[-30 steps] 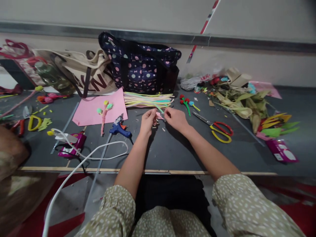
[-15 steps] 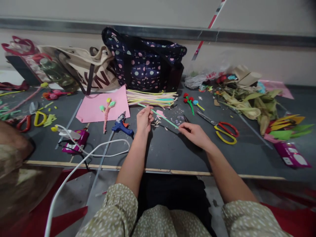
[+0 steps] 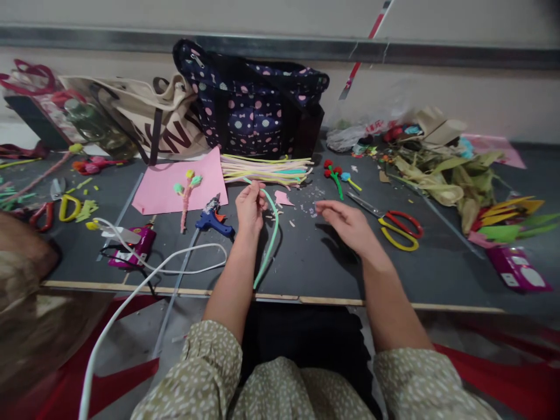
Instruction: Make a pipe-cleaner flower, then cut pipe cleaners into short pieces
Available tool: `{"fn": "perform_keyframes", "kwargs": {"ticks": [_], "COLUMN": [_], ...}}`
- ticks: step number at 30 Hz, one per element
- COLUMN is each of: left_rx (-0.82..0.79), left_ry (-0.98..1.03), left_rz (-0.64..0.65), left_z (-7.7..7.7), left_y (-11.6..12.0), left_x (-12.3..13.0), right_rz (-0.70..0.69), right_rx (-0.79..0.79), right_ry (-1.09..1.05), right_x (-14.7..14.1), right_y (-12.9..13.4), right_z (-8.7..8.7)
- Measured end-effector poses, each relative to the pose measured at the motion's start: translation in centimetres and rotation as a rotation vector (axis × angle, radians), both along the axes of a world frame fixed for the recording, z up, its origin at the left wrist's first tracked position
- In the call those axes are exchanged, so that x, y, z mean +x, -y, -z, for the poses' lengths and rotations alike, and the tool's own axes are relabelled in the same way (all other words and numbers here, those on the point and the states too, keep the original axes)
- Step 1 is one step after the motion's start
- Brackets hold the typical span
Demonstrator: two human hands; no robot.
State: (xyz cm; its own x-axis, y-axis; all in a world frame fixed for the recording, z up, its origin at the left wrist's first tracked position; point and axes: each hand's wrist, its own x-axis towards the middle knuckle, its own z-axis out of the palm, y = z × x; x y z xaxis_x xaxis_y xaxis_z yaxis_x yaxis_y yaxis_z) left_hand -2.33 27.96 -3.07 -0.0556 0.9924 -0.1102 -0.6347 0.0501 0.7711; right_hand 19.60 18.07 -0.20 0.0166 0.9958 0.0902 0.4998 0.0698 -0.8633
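Note:
My left hand pinches a light green pipe cleaner near its upper end; the rest curves down toward the table's front edge. Nothing shows in my right hand, which hovers over the table with its fingers stretched out. Behind my left hand lies a bundle of yellow, pink and teal pipe cleaners. Red-and-yellow-handled scissors rest to the right of my right hand. A small red pom-pom flower with a green stem lies beyond it. A blue glue gun sits just left of my left hand.
A pink sheet carries a pipe-cleaner flower. A white cable loops across the front left. Bags stand at the back. Dried husks are piled right. Another person's arm shows at the left edge.
My right hand has let go of the green pipe cleaner's lower end and its fingers have spread. That end has swung down and left, so the pipe cleaner now hangs curved from my left hand.

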Motion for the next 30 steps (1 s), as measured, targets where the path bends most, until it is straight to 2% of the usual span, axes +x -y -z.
{"fn": "perform_keyframes", "kwargs": {"ticks": [3, 6, 8, 10, 13, 17, 19, 23, 25, 27, 30], "left_rx": [0.000, 0.008, 0.010, 0.000, -0.035, -0.093, -0.063, 0.069, 0.144, 0.207, 0.228], "left_ry": [-0.026, -0.032, -0.009, 0.037, 0.134, 0.222, 0.225, 0.148, 0.106, 0.088, 0.029], "left_rz": [0.058, 0.068, 0.001, -0.109, -0.246, -0.341, -0.279, 0.080, 0.218, 0.292, 0.291], "left_z": [-0.2, -0.5, -0.6, -0.6, -0.6, -0.6, -0.7, -0.9, -0.8, -0.6, -0.5], "left_y": [0.3, 0.5, 0.4, 0.1, -0.5, -1.1, -0.8, 0.4, 1.1, 1.4, 1.2], "left_x": [0.5, 0.8, 0.7, 0.2, -0.8, -1.6, -1.2, 0.5, 1.3, 1.6, 1.5], "right_rz": [0.015, -0.066, -0.088, -0.090, -0.088, -0.035, -0.019, -0.046, -0.061, -0.047, 0.010], "right_rx": [0.017, -0.152, -0.251, -0.318, -0.368, -0.352, -0.315, -0.229, -0.194, -0.174, -0.181], "right_ry": [-0.312, -0.585, -0.641, -0.619, -0.497, -0.375, -0.338, -0.250, -0.211, -0.225, -0.361], "right_x": [-4.8, -8.2, -8.7, -7.7, -4.3, -0.5, 0.0, -1.2, -1.9, -2.4, -2.9], "right_y": [-1.7, -2.2, -1.7, -0.6, 1.5, 3.5, 3.9, 3.3, 2.7, 2.0, 1.0], "right_z": [0.7, 1.2, 1.4, 1.4, 1.5, 1.3, 1.2, 1.1, 1.3, 1.5, 1.6]}}
